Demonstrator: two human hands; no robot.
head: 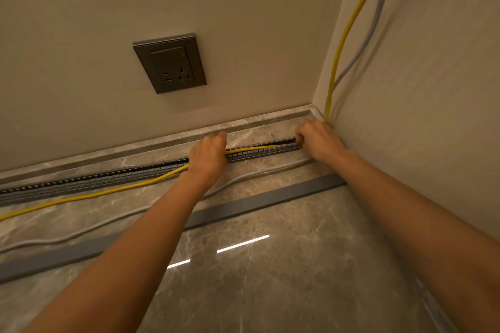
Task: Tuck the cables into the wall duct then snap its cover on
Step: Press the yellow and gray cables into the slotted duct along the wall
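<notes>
Marble-look floor point(270, 265) meeting beige walls, slotted duct point(108, 178) across mid-frame, left hand point(208, 154) curled around yellow cable point(81, 196) at centre, right hand point(316, 140) fingers bent onto duct's corner end, grey cable point(108, 224) and cover point(243, 208) lying below, socket point(170, 63) upper left.

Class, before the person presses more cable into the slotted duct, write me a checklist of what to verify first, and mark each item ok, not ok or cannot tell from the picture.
1. Yellow cable seated in the duct between the hands: ok.
2. Yellow cable seated left of the left hand: not ok, it lies outside on the floor.
3. Grey cable in the duct: not ok, it lies on the floor.
4. Cover clear of the duct: ok, it lies apart.
5. Right hand holding the duct end: cannot tell.
</notes>
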